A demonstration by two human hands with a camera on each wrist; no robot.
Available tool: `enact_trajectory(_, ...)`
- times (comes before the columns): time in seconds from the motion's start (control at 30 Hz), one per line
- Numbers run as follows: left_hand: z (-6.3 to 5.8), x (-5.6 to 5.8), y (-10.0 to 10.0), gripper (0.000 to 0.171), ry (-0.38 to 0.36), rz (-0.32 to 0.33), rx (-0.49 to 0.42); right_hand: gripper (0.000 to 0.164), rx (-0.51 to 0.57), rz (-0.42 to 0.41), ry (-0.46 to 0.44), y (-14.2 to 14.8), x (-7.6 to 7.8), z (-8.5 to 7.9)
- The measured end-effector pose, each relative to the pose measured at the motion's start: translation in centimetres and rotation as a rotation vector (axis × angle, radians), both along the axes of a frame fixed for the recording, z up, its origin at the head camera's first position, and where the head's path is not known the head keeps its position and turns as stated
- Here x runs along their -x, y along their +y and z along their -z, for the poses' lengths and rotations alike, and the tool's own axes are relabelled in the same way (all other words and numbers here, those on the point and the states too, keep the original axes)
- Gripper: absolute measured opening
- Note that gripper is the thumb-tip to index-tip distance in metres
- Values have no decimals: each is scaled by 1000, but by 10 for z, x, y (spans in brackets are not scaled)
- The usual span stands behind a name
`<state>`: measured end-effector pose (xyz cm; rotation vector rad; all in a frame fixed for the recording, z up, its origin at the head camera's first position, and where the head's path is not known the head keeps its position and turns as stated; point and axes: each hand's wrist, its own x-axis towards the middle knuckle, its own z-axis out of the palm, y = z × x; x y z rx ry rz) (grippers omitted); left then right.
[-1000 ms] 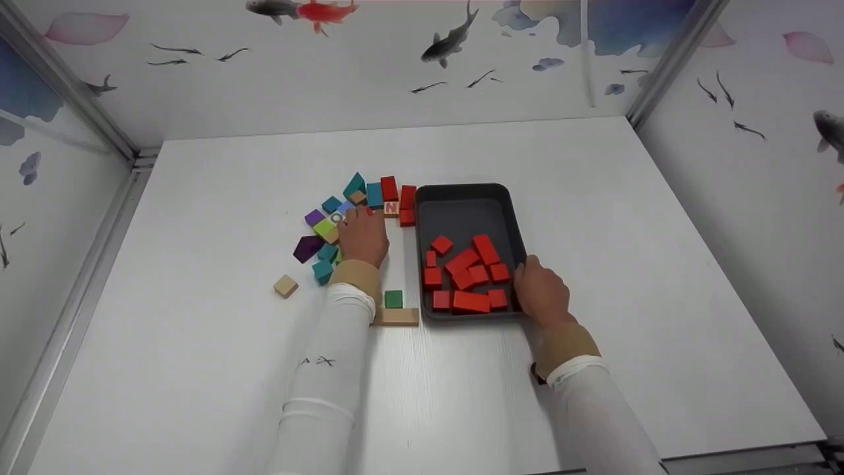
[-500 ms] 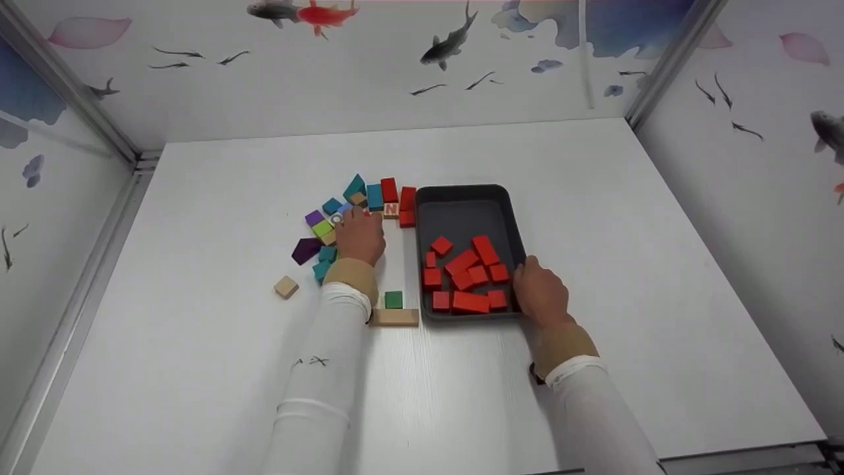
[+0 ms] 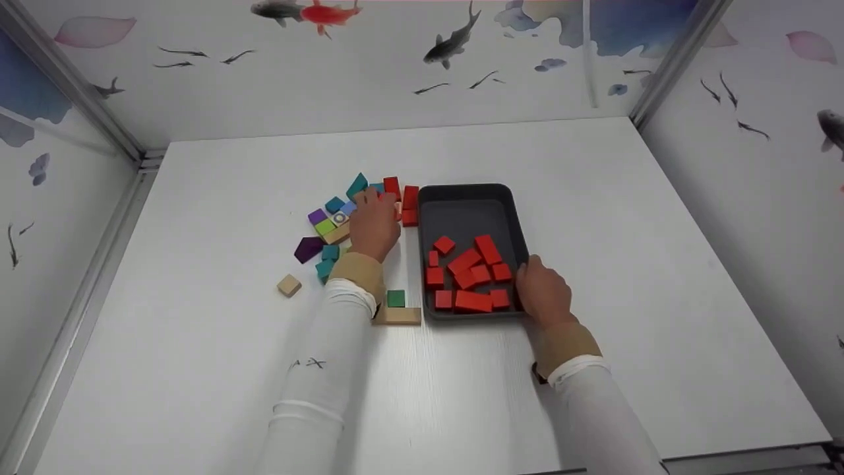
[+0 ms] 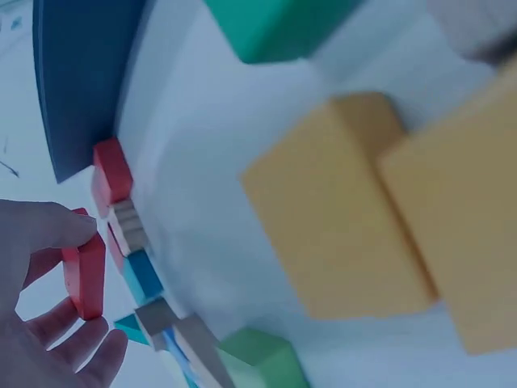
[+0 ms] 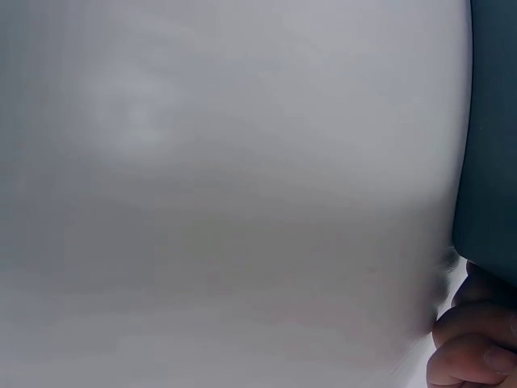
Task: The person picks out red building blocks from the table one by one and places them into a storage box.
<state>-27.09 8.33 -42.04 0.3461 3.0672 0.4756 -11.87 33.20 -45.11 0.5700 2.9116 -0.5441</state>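
Note:
My left hand (image 3: 374, 227) is over the pile of coloured blocks left of the tray. In the left wrist view it pinches a red block (image 4: 86, 276) between thumb and fingers. My right hand (image 3: 543, 291) grips the near right side of a dark grey tray (image 3: 465, 212). The right wrist view shows its curled fingers (image 5: 472, 347) at the tray wall (image 5: 494, 145). Several red blocks (image 3: 473, 301) lie in the tray's near half. Just outside its far left corner are more red blocks (image 3: 410, 196).
Teal, purple, green and plain wooden blocks, including a purple pentagonal block (image 3: 308, 249), lie around the left hand. Nearer me are a green cube (image 3: 395, 298), a plank (image 3: 399, 316) and a lone wooden cube (image 3: 289, 285). Printed panels (image 3: 369, 86) wall the white table.
My left hand first drew slightly back, then moved forward and right toward the red blocks at the far side. My right hand and the tray have stayed put.

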Motion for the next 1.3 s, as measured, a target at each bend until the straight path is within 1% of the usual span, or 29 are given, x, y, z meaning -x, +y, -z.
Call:
enact_trajectory(0.07,-3,0,4,46,5,9,-21,33,-1,-6,8,-1,2,-1)
enact_trajectory(0.13,-6,0,8,46,12,27,-39,33,-5,-12,17,-2,3,-2)
enact_trajectory(0.27,-10,-3,14,48,34,77,-64,33,-9,-18,36,-5,7,-2)
enact_trajectory(0.33,-12,-4,17,49,33,98,-66,33,-9,-22,45,-6,8,-2)
enact_trajectory(0.43,-15,-5,20,52,26,120,-43,33,-7,-28,54,-8,11,-2)
enact_trajectory(0.57,-18,-5,26,54,23,143,-19,33,-6,-33,47,-9,15,-3)
enact_trajectory(0.67,-18,-6,30,54,30,168,-22,34,-4,-33,40,-10,16,-4)
enact_trajectory(0.83,-15,-11,38,54,24,229,-6,33,-6,-34,28,-10,15,-4)
enact_trajectory(1.03,-8,-18,55,55,1,292,37,31,1,-33,47,-5,9,-2)
enact_trajectory(1.13,-4,-21,65,55,-17,306,44,31,5,-31,43,-1,5,-1)
enact_trajectory(1.3,5,-25,78,53,-41,304,50,33,12,-28,10,5,1,2)
